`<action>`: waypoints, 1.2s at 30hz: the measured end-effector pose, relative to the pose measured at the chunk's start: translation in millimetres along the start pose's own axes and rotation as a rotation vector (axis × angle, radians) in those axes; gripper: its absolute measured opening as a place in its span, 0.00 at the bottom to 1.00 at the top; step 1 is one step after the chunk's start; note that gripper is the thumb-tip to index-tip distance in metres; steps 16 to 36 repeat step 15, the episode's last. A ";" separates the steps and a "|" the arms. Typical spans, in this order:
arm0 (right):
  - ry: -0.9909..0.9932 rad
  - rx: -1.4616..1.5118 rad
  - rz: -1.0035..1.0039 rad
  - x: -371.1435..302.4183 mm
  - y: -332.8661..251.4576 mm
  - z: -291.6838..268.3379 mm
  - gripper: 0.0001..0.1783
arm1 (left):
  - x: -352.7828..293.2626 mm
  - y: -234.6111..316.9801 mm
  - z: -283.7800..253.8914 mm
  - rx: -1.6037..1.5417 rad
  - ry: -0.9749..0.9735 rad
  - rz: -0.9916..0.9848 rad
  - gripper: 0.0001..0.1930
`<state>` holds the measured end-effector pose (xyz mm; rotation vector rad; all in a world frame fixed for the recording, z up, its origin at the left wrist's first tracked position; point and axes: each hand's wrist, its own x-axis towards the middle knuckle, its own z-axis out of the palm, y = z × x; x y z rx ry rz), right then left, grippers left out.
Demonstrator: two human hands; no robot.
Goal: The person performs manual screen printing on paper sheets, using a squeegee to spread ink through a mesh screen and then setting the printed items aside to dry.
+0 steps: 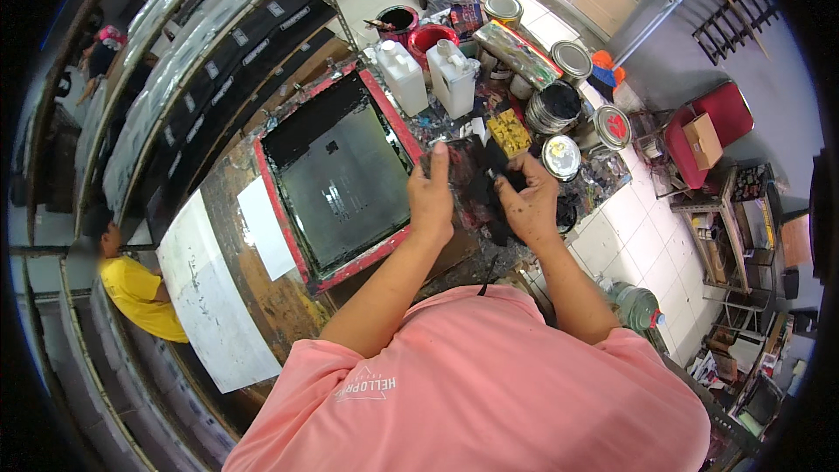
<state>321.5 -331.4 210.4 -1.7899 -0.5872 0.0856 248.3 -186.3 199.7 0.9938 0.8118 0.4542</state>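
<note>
1. There is one view, from a camera worn on the person's head, the left of a side-by-side pair.
2. It looks steeply down over the pink shirt (489,385) to the left hand (430,197) and right hand (529,205), which sit near the middle of the picture, close below the lens.
3. It faces forward across the work table (262,297), with the red-framed screen (336,166) just left of centre.
4. The fisheye lens bends the racks (175,61) on the left and the tiled floor (612,236) on the right toward a dark round rim; the outer edge is probably too warped to judge distances.
5. No second view is shown, so no shared part can be told.
</note>
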 end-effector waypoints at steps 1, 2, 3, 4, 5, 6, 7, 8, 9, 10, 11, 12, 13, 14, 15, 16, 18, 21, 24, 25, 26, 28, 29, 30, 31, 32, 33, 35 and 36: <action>-0.023 -0.010 0.034 -6.3 -2.9 -0.6 0.10 | 5.9 -0.3 -3.7 -0.033 -0.003 -0.018 0.26; -0.037 0.013 0.063 -12.6 -3.3 -1.6 0.11 | 12.7 -0.5 -6.6 -0.066 -0.007 -0.036 0.26; -0.056 -0.003 0.066 -17.3 -4.9 -4.0 0.11 | 17.3 1.5 -7.9 -0.099 -0.011 -0.056 0.26; -0.074 -0.020 0.070 -21.5 -6.6 -6.9 0.11 | 20.9 3.0 -9.3 -0.122 -0.042 -0.062 0.26; -0.093 -0.037 0.074 -24.6 -7.8 -9.6 0.11 | 23.0 3.2 -9.6 -0.111 -0.016 -0.057 0.26; -0.096 -0.052 0.092 -27.8 -7.0 -14.5 0.11 | 19.9 10.5 -2.4 -0.100 0.002 -0.059 0.26; -0.164 -0.067 0.107 -30.4 -11.9 -17.7 0.11 | 19.7 20.1 -3.7 -0.090 0.034 -0.047 0.26; -0.232 -0.083 0.122 -33.6 -19.2 -23.2 0.11 | 40.4 8.1 -19.1 -0.157 0.054 -0.047 0.25; -0.286 -0.108 0.146 -37.8 -20.8 -31.3 0.10 | 45.4 19.7 -11.6 -0.213 0.078 -0.072 0.25; -0.260 -0.133 0.146 -40.8 -17.0 -35.1 0.12 | 51.1 28.3 -11.5 -0.186 0.066 -0.036 0.26; -0.191 -0.134 0.085 -38.0 -10.9 -39.2 0.13 | 55.5 34.6 -12.0 -0.159 0.054 0.001 0.26; -0.125 -0.130 0.022 -31.1 -3.9 -41.9 0.13 | 58.4 38.4 -13.3 -0.141 0.026 0.030 0.26; -0.060 -0.127 -0.034 -22.8 -2.8 -44.2 0.14 | 60.7 39.4 -14.5 -0.121 -0.002 0.051 0.26; -0.117 -0.044 0.176 -12.9 -4.5 -51.1 0.19 | 62.2 39.0 -14.3 -0.102 -0.029 0.072 0.25; -0.055 -0.192 0.058 1.0 -21.8 -54.4 0.27 | 61.5 38.3 -12.6 -0.099 -0.033 0.069 0.25; -0.055 -0.192 0.058 1.0 -21.8 -54.4 0.27 | 61.5 38.3 -12.6 -0.099 -0.033 0.069 0.25; -0.055 -0.192 0.058 1.0 -21.8 -54.4 0.27 | 61.5 38.3 -12.6 -0.099 -0.033 0.069 0.25; -0.055 -0.192 0.058 1.0 -21.8 -54.4 0.27 | 61.5 38.3 -12.6 -0.099 -0.033 0.069 0.25; -0.055 -0.192 0.058 1.0 -21.8 -54.4 0.27 | 61.5 38.3 -12.6 -0.099 -0.033 0.069 0.25; -0.055 -0.192 0.058 1.0 -21.8 -54.4 0.27 | 61.5 38.3 -12.6 -0.099 -0.033 0.069 0.25; -0.055 -0.192 0.058 1.0 -21.8 -54.4 0.27 | 61.5 38.3 -12.6 -0.099 -0.033 0.069 0.25; -0.055 -0.192 0.058 1.0 -21.8 -54.4 0.27 | 61.5 38.3 -12.6 -0.099 -0.033 0.069 0.25; -0.055 -0.192 0.058 1.0 -21.8 -54.4 0.27 | 61.5 38.3 -12.6 -0.099 -0.033 0.069 0.25; -0.055 -0.192 0.058 1.0 -21.8 -54.4 0.27 | 61.5 38.3 -12.6 -0.099 -0.033 0.069 0.25; -0.055 -0.192 0.058 1.0 -21.8 -54.4 0.27 | 61.5 38.3 -12.6 -0.099 -0.033 0.069 0.25; -0.055 -0.192 0.058 1.0 -21.8 -54.4 0.27 | 61.5 38.3 -12.6 -0.099 -0.033 0.069 0.25; -0.055 -0.192 0.058 1.0 -21.8 -54.4 0.27 | 61.5 38.3 -12.6 -0.099 -0.033 0.069 0.25; -0.055 -0.192 0.058 1.0 -21.8 -54.4 0.27 | 61.5 38.3 -12.6 -0.099 -0.033 0.069 0.25; -0.055 -0.192 0.058 1.0 -21.8 -54.4 0.27 | 61.5 38.3 -12.6 -0.099 -0.033 0.069 0.25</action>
